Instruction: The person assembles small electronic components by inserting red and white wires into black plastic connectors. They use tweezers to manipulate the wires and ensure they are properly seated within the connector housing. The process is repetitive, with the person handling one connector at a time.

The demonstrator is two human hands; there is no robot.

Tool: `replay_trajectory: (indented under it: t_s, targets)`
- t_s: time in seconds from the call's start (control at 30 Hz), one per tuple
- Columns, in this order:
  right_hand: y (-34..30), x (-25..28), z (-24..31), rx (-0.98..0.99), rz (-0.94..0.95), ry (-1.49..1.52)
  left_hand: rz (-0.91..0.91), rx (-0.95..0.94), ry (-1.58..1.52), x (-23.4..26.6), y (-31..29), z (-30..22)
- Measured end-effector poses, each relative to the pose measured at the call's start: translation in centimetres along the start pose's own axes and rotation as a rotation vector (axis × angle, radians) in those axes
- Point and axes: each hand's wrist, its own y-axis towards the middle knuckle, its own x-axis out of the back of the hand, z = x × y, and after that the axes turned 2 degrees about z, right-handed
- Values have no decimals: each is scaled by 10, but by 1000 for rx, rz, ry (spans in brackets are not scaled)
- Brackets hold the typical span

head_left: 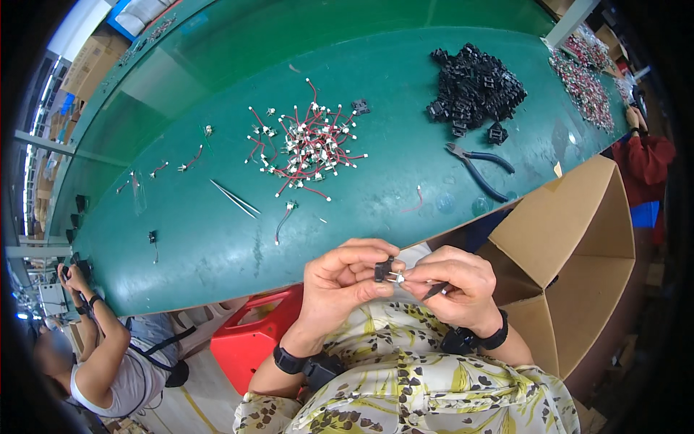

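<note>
In front of my chest, above the table's near edge, my two hands meet. My left hand (pixel 348 277) is closed, pinching a small black plastic housing (pixel 383 271) between thumb and fingers. Against the housing's right side, my right hand (pixel 455 281) is closed on a small white connector (pixel 397 277) with thin pale prongs or leads. A dark pointed thing (pixel 435 291) sticks out under the right fingers; its kind cannot be made out. Beyond the hands lies a pile of white connectors with red and black wires (pixel 311 145).
On the green table (pixel 376 195) are black housings (pixel 477 90) in a heap, pliers (pixel 481 170) and tweezers (pixel 235 198). An open cardboard box (pixel 571 224) stands at right, a red stool (pixel 253 340) at lower left. One co-worker (pixel 116 354) sits left, another (pixel 647 155) right.
</note>
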Motion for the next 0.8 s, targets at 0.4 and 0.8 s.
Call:
replay_trajectory:
  t_s: [0.4, 0.8]
  targets:
    - [4, -4, 7, -18, -49, -44, -108, 98, -47, -1, -4, 6]
    - [6, 6, 9, -7, 152, -232, -38, 128, 395, 1, 2, -12]
